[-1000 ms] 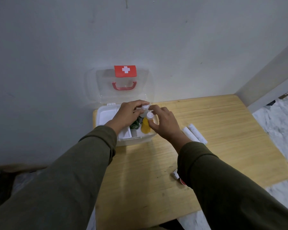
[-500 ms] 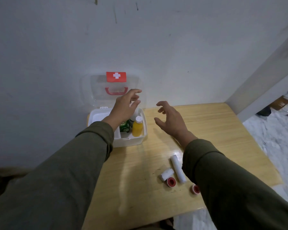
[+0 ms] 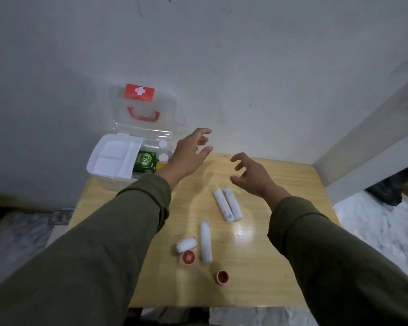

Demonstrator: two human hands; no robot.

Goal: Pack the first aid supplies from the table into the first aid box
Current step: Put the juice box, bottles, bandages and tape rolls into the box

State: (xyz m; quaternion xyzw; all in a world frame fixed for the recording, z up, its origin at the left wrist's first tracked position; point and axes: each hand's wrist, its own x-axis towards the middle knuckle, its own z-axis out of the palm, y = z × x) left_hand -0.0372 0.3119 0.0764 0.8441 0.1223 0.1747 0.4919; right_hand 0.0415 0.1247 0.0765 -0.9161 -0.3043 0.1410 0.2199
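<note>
The white first aid box stands open at the table's far left corner, its clear lid with a red cross leaning on the wall. Inside are a white tray, a green pack and white-capped bottles. My left hand hovers just right of the box, fingers loose and empty. My right hand hangs empty over the table, fingers spread, just above two white bandage rolls lying side by side. Nearer lie a third long roll, a short roll and two red-cored tape rolls.
The wooden table sits in a corner, with a grey wall behind and a white partition at its right. Marbled floor shows to the right and left of the table.
Both hands let go of the bottles in the box and drew back to the right, empty. The view has tipped down, bringing the rolls on the table into sight.
</note>
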